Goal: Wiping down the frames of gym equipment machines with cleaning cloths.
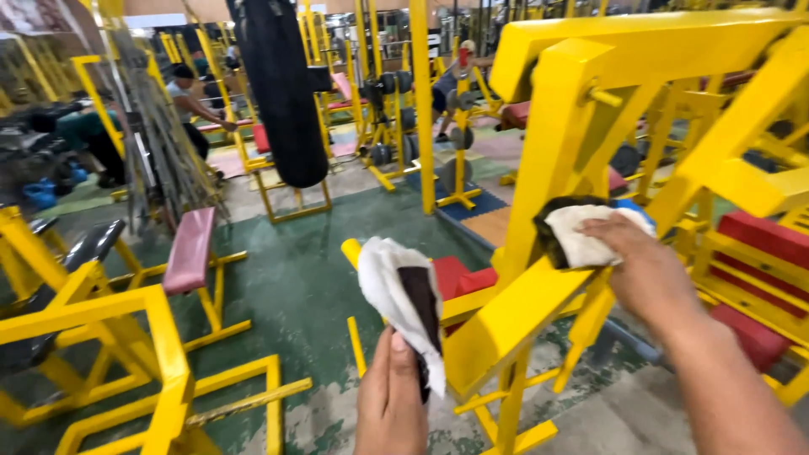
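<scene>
My left hand (390, 403) is low in the middle, pinching a white cloth with a dark brown patch (403, 299) that sticks up above my fingers. Out to the right, my right hand (645, 274) presses a second white and dark cloth (575, 232) against the slanted beam of a yellow steel gym machine (539, 126). A bit of blue shows behind that cloth. The machine's red pads (459, 276) sit just behind the left cloth.
A yellow bench frame with a pink pad (190, 250) stands at the left, with more yellow frames (126, 337) near me. A black punching bag (282, 93) hangs ahead. People exercise at the back left. The floor is worn green.
</scene>
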